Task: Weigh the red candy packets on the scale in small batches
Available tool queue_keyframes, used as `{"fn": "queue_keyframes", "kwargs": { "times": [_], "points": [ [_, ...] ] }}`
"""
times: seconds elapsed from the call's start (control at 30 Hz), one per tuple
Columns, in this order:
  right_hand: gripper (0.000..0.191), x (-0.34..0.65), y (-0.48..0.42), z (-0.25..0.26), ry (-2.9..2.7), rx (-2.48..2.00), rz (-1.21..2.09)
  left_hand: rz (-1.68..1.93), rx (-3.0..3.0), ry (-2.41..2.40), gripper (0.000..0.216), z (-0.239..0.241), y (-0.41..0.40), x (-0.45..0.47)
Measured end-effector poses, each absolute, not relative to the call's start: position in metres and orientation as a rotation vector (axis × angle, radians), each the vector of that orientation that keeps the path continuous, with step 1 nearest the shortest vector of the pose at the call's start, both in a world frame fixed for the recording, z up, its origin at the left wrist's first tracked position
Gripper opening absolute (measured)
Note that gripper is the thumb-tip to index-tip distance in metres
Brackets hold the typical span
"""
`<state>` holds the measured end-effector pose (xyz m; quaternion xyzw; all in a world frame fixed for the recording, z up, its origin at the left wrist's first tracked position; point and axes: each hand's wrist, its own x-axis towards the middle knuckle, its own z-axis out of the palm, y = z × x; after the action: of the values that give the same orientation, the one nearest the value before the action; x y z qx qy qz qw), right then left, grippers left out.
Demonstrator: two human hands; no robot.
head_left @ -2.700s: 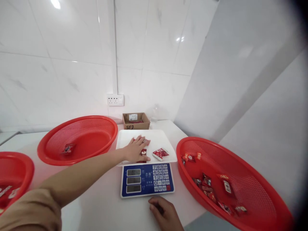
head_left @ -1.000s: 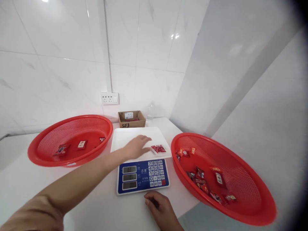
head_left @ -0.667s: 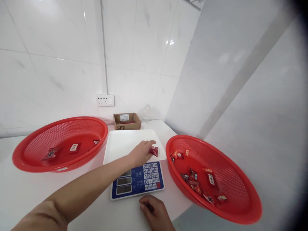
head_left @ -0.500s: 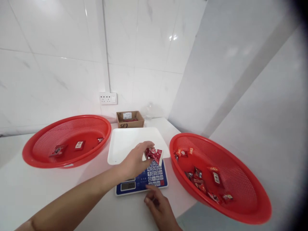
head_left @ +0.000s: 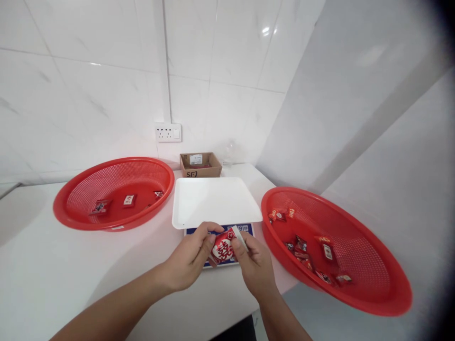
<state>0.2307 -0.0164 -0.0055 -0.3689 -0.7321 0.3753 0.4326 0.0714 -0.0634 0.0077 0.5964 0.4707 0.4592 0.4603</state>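
A small red packet with white print [head_left: 223, 248] is pinched between both of my hands, just above the blue keypad of the scale [head_left: 245, 228]. My left hand [head_left: 188, 261] grips its left edge with curled fingers. My right hand [head_left: 253, 263] holds its right end between thumb and fingers. Behind my hands, the scale's white weighing tray [head_left: 215, 201] carries nothing. The keypad is mostly hidden by my hands.
A red mesh basket [head_left: 117, 192] at the left holds three packets. A larger red basket [head_left: 359, 258] at the right holds several packets and overhangs the white counter's edge. A small cardboard box [head_left: 200, 165] sits by the tiled wall under a socket [head_left: 168, 132].
My left hand lifted the last packet off the white tray and drew it toward me. My right hand rose from the counter and took its other end. Two packets went into the left basket earlier.
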Motion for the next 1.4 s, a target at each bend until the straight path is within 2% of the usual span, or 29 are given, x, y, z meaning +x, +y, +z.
{"fn": "queue_keyframes", "kwargs": {
  "times": [0.13,0.3,0.4,0.47,0.57,0.67,0.77,0.9,1.0,1.17,1.4],
  "points": [
    [0.039,0.221,-0.017,0.000,-1.732,-0.944,1.040,1.271,1.464,1.241,0.034,0.009,-0.065,0.069],
    [0.040,0.214,-0.014,0.002,-1.727,-0.997,0.963,1.179,1.305,1.136,0.042,0.008,-0.065,0.066],
    [0.042,0.213,-0.015,-0.002,-1.732,-0.989,1.002,1.220,1.266,1.167,0.040,0.004,-0.064,0.060],
    [0.042,0.217,-0.015,-0.005,-1.699,-1.004,1.052,1.346,1.244,1.168,0.035,0.005,-0.060,0.050],
    [0.039,0.230,-0.012,-0.007,-1.694,-1.018,1.037,1.731,1.098,1.210,0.028,0.013,-0.050,0.023],
    [0.039,0.251,-0.006,-0.004,-1.781,-1.058,0.900,2.053,0.796,1.186,0.023,0.023,-0.041,-0.011],
    [0.034,0.280,0.000,-0.001,-1.851,-1.158,0.593,2.170,0.544,1.130,0.025,0.030,-0.037,-0.038],
    [0.029,0.326,0.009,-0.003,-1.861,-1.348,0.158,2.231,0.495,1.142,0.044,0.029,-0.037,-0.052],
    [0.036,0.355,0.012,-0.010,-1.832,-1.617,0.065,2.206,0.551,1.159,0.056,0.025,-0.034,-0.049],
    [0.037,0.376,0.003,-0.018,-1.901,-1.878,0.190,2.122,0.581,1.120,0.062,0.023,-0.028,-0.031],
    [0.038,0.375,-0.001,0.003,-2.117,-1.765,0.674,1.977,0.690,1.139,0.049,0.011,-0.026,-0.021]
  ]
}}
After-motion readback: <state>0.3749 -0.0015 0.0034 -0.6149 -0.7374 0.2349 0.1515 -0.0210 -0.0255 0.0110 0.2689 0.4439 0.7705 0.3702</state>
